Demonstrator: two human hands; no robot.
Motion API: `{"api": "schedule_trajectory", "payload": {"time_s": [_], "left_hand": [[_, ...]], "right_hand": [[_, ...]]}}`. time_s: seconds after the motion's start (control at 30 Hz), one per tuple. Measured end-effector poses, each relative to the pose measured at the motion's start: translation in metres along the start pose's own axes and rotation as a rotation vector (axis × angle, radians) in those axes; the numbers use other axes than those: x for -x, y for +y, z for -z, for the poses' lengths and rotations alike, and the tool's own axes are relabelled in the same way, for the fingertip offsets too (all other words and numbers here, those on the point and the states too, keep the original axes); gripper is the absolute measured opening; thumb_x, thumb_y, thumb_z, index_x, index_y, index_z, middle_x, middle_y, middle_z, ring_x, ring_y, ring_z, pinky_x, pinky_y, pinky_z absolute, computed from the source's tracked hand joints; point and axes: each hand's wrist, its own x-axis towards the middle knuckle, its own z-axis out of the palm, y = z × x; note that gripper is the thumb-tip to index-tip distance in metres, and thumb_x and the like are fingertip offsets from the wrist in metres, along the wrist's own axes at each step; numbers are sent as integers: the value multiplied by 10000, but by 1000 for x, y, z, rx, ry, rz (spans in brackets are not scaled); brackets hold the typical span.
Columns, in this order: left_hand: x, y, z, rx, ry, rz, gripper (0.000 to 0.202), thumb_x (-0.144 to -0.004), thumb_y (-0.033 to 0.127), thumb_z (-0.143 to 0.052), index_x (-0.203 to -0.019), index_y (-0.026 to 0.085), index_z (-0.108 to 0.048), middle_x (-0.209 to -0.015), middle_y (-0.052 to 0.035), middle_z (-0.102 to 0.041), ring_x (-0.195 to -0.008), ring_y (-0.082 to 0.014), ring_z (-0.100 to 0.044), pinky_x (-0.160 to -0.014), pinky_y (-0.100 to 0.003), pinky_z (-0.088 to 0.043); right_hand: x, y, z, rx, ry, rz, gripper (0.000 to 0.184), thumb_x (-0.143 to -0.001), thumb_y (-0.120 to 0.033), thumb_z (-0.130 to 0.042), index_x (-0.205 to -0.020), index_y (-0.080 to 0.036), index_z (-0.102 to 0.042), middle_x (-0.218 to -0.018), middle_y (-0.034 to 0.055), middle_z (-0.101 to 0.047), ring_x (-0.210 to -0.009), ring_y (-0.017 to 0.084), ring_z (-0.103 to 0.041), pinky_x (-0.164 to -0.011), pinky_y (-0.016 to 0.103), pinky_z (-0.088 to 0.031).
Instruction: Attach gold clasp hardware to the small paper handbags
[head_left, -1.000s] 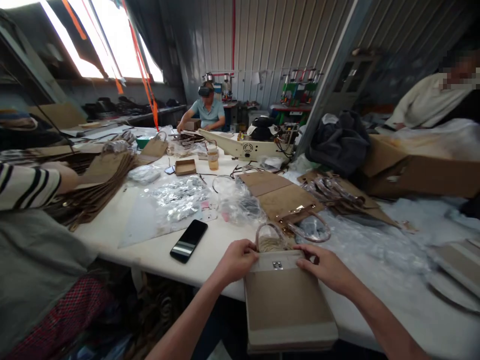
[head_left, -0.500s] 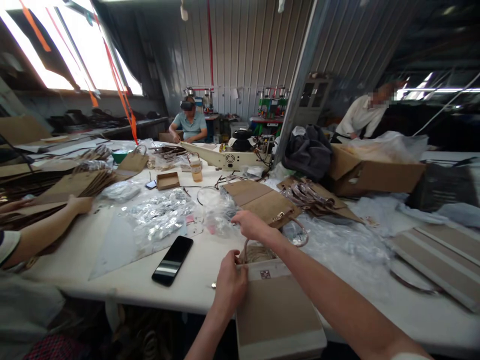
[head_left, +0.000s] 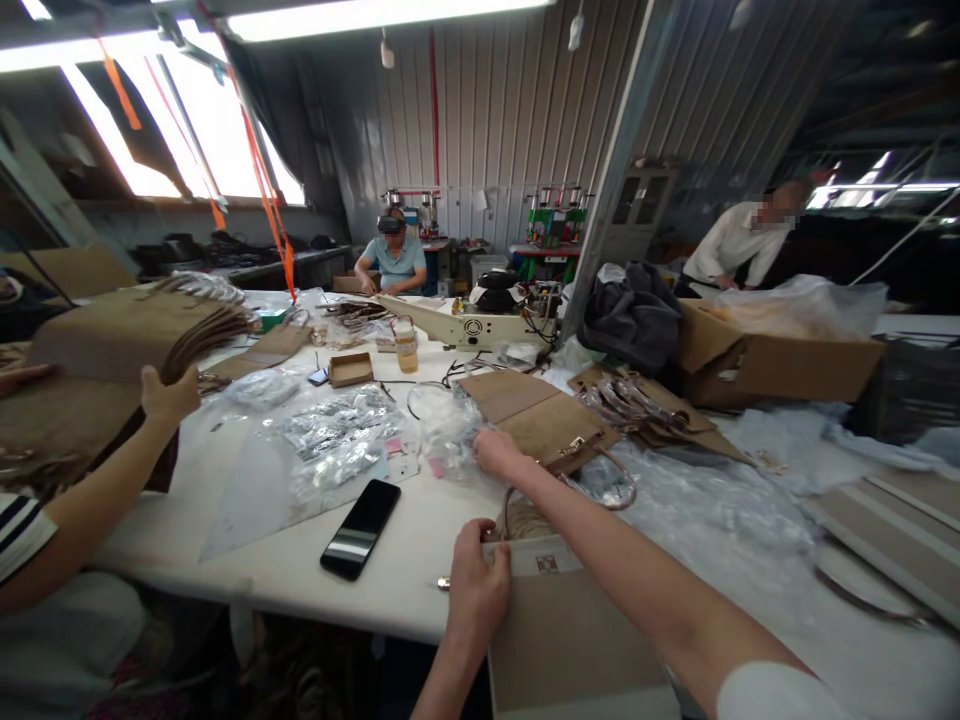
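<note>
A taupe handbag (head_left: pixel 577 630) with a pale top band, a small square emblem and a looped handle hangs partly over the table's front edge. My left hand (head_left: pixel 478 580) is closed on its upper left corner, and a small metal fitting (head_left: pixel 443 583) shows just left of those fingers. Stretched across above the bag, my right hand (head_left: pixel 501 456) has its fingers curled at the edge of a clear plastic bag (head_left: pixel 450 435). Its fingertips are partly hidden, so whatever it pinches cannot be made out. A flat brown bag piece (head_left: pixel 536 410) with a metal clasp lies right beside it.
A black phone (head_left: pixel 361 530) lies left of my hands, near shiny wrapped metal parts (head_left: pixel 334 430). At far left a co-worker's hand (head_left: pixel 171 395) holds stacked brown panels (head_left: pixel 97 340). Plastic film (head_left: pixel 697 520) and a carton (head_left: pixel 802 370) are on the right.
The view has shifted slightly, placing things lower and further right. The co-worker at left has raised the brown panel stack. My left hand stays on the handbag; my right hand remains at the plastic.
</note>
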Motion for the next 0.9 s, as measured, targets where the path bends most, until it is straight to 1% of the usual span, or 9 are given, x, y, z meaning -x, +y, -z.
{"api": "schedule_trajectory", "payload": {"time_s": [0.17,0.3,0.37,0.47,0.6,0.67,0.73,0.8,0.9], "left_hand": [[2,3,-1,-1,48,-18,265,-932,266,-568,-1167,203,-675,-1189,-133,-740,-1178,-306,-666,-1079,-441,-493],[3,3,0,13,33,-17,243,-938,249,-574,-1157,199,-668,-1176,-130,-743,-1160,-295,-672,-1075,-433,-496],[3,2,1,20,24,-9,244,-940,252,-579,-1160,196,-668,-1177,-128,-746,-1159,-291,-675,-1067,-423,-496],[3,0,0,24,30,-5,250,-939,259,-585,-1164,192,-669,-1175,-128,-750,-1157,-291,-678,-1059,-417,-494],[3,-3,-3,23,54,-33,243,-940,259,-578,-1155,192,-670,-1160,-125,-743,-1138,-289,-673,-1054,-424,-490],[3,-4,-4,17,67,-57,234,-937,247,-571,-1141,193,-670,-1148,-122,-738,-1128,-285,-669,-1051,-424,-490],[3,-4,-5,18,72,-63,222,-932,241,-573,-1125,196,-673,-1135,-117,-738,-1121,-281,-671,-1045,-419,-492],[4,-5,-5,23,77,-53,215,-928,242,-583,-1118,200,-676,-1128,-111,-742,-1116,-277,-676,-1038,-410,-496],[4,-5,-5,25,87,-42,215,-927,246,-593,-1119,206,-681,-1128,-106,-747,-1112,-274,-683,-1029,-403,-500]], "right_hand": [[3,0,-7,45,-17,44,242,-1086,-348,-711,-1197,-137,-746,-1265,111,-755,-1140,250,-744,-1026,472,-633],[10,4,-5,55,-14,87,229,-1096,-318,-683,-1194,-121,-748,-1296,126,-748,-1159,255,-734,-1042,471,-616],[13,6,-2,44,-2,95,207,-1106,-271,-639,-1172,-112,-753,-1298,140,-748,-1160,260,-732,-1042,461,-603],[17,10,2,-7,44,91,230,-1097,-178,-550,-1161,-102,-757,-1312,192,-740,-1169,284,-732,-1026,407,-574],[22,19,4,-152,141,47,277,-1114,-231,-507,-1225,-120,-736,-1375,221,-717,-1182,293,-727,-992,337,-532],[24,25,3,-254,170,19,252,-1109,-252,-531,-1180,-130,-741,-1297,203,-758,-1141,277,-734,-957,308,-523],[25,30,1,-375,180,3,204,-1082,-247,-575,-1079,-142,-750,-1149,166,-806,-1055,250,-745,-905,282,-525],[26,34,-2,-517,183,-5,187,-1059,-237,-591,-990,-145,-739,-988,128,-822,-920,215,-753,-818,256,-538],[26,35,-6,-745,187,-24,185,-1030,-251,-599,-917,-144,-699,-826,91,-803,-731,178,-746,-652,218,-544]]}}
